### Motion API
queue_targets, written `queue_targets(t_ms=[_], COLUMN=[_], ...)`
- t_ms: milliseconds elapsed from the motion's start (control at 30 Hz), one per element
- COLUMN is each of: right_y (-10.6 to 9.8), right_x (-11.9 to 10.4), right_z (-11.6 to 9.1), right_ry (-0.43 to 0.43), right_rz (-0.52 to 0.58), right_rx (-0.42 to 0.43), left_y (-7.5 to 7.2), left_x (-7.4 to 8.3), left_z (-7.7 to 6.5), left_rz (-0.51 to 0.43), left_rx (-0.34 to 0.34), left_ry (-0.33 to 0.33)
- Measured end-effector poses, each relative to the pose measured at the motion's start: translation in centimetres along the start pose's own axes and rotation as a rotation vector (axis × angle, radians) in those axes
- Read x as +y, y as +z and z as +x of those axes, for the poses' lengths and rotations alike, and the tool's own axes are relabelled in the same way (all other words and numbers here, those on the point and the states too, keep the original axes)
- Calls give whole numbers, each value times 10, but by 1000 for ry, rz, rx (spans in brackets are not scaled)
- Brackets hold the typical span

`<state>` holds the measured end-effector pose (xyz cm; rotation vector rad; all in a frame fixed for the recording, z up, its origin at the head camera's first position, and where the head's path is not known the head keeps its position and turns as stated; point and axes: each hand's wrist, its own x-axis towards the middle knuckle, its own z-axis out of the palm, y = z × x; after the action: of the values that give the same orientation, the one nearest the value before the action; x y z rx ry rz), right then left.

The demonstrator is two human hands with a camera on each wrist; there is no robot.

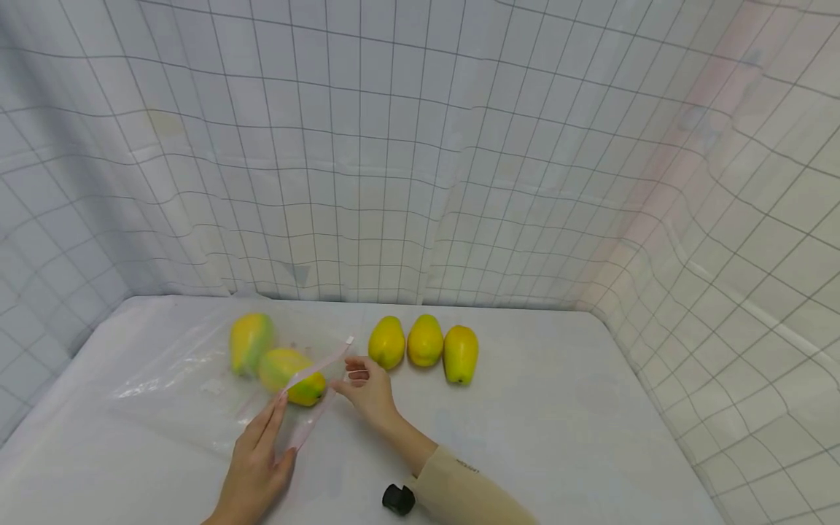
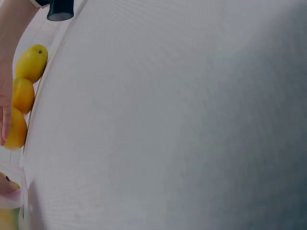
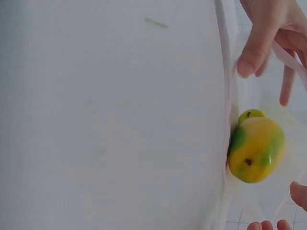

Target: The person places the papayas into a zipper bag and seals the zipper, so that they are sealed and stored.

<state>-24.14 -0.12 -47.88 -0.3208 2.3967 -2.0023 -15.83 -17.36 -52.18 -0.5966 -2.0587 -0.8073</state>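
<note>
A clear zip bag (image 1: 190, 394) with a pink-edged mouth lies on the left, two yellow-green mangoes inside it. The nearer mango (image 1: 282, 364) sits just within the parted mouth; the other mango (image 1: 251, 343) is farther back. My left hand (image 1: 256, 467) is at the mouth's near end, fingertips along the upper pink strip and thumb at the lower one. From the right, my right hand (image 1: 370, 397) reaches to the far end of the mouth, thumb tip by the lower strip. In the right wrist view, its thumb (image 3: 298, 194) stands apart from its fingertips.
Three yellow mangoes stand in a row right of the bag: a left one (image 1: 386, 343), a middle one (image 1: 425, 340) and a right one (image 1: 461, 354). A white cloth covers the table (image 1: 558, 437). Behind it hangs a grid-patterned curtain (image 1: 394, 182).
</note>
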Motion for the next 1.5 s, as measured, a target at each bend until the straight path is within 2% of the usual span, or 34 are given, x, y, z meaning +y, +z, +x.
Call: queue_targets(t_ms=[200,367,500,633,700,833,967,1233,1500], right_y=[-29,-56,-76,-93,-103,-119,-129,-138,-141], right_x=[-11,-33,-41,-38,-24,3,17,33,44], right_z=[-1,-9,-15,-17,-13,-7,-6,-9,-9], right_ry=[-21,-112,-182,-205,-219,-186,-89,74,73], right_rz=[32,58,26,-19,-63,-158,-211,-252,-229], right_rx=[104,216,323,433,488,579,584,532,523], left_y=[0,-1,-2,-5,-6,-7,-8,-9,-9], left_x=[-1,0,0,1,2,1,1,2,2], left_z=[0,0,-1,-2,-2,-4,-6,-6,-6], left_rz=[12,4,-11,-24,-30,-29,-24,-35,-41], left_rx=[19,27,-9,-43,-48,-67,-85,-65,-67], left_ry=[7,3,-27,-54,-55,-89,-133,-141,-151])
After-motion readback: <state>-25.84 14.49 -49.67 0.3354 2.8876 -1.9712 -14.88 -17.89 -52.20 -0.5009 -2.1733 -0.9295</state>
